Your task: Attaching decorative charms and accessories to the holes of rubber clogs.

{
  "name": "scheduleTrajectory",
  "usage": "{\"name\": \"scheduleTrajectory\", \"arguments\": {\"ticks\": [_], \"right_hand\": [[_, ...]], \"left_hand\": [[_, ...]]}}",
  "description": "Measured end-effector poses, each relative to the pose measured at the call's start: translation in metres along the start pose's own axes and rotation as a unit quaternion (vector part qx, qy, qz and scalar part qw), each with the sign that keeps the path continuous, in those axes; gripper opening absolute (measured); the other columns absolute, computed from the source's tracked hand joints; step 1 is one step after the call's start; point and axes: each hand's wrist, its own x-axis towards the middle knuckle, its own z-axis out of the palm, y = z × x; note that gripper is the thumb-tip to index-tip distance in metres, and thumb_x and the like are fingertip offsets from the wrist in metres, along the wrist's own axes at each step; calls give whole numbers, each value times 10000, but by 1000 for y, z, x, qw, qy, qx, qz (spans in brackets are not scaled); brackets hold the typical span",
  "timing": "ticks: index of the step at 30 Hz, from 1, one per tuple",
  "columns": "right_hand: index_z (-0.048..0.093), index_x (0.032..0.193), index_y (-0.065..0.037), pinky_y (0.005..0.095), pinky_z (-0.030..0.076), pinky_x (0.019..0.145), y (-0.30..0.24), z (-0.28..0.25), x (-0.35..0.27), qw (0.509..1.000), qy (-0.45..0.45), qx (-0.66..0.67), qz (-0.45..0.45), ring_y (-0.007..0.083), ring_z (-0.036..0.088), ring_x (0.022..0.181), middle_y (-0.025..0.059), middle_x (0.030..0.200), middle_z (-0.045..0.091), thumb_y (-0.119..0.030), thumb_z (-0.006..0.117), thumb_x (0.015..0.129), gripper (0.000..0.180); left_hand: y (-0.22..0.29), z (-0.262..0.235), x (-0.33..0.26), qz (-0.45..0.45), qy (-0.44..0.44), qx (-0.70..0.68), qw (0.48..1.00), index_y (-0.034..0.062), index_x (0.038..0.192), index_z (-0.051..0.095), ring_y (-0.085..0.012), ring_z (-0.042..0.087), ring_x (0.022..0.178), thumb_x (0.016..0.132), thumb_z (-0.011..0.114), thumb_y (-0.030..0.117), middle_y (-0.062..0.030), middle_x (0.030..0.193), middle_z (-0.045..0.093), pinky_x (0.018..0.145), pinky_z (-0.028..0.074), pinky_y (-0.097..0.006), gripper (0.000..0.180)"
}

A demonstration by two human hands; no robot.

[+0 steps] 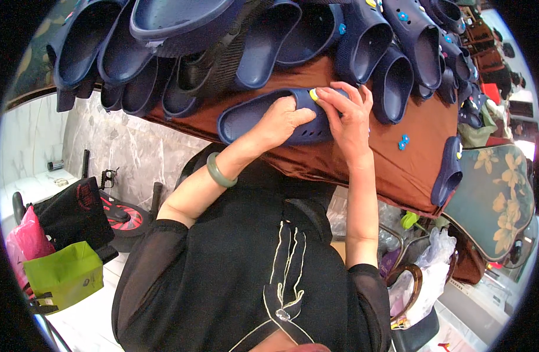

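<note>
Right hand (348, 120): thumb and index finger pinch a small yellow charm (313, 94), other fingers raised. Left hand (282, 121): grasping the navy clog (309, 132) at the opening, thumb laid over the upper; the ends of its other fingers are hidden. A greenish bangle (221, 170) circles the left wrist.

Step in hand, as I judge it: fitting the charm to the clog's upper. Whether its back is in a hole cannot be told. The next move would seem to call for lining it up with a hole and pressing, while the left hand braces the shoe from within.

Clog position: near edge of the cloth-covered bench (372, 167), in front of the torso. Long axis runs roughly left to right, along that edge; open heel to the person's left, toe to the right, partly behind the right hand. Opening faces up.

Farther out: a loose blue charm (403, 142) on the cloth, right of the hands; another clog (446, 176) by the bench's right edge; more navy clogs (269, 44) crowded along the far side.
</note>
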Motion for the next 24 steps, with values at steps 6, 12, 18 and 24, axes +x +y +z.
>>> {"name": "scheduleTrajectory", "arguments": {"ticks": [6,12,18,24], "right_hand": [[694,953,-160,515,277,993,-1,8,0,999,28,-38,-16,225,538,1066,-31,995,680,-169,678,796,158],[636,1072,-127,555,254,999,-13,2,-14,996,8,-93,-6,275,473,1181,3,1107,640,-180,655,816,261],[591,1148,-128,537,285,981,-13,9,-25,995,59,-83,20,248,501,1113,38,1119,607,-184,658,814,345],[640,905,-75,416,421,800,69,-38,-88,960,179,-165,135,283,593,885,93,919,645,-87,633,805,101]], "left_hand": [[-3,-1,2,26,-3,16,1000,15,1054,594,-84,561,848,842,557,149,-3,949,614,767,473,-269,253],[-2,6,3,10,-8,-11,1000,25,1018,604,-77,556,824,844,557,163,3,937,614,742,466,-261,226],[0,-1,1,-13,-7,56,998,17,974,627,-87,576,769,841,569,201,-2,883,630,707,467,-255,234],[12,5,-6,-33,28,5,999,-4,985,637,-121,604,769,844,572,227,-37,885,656,718,475,-271,278]]}}
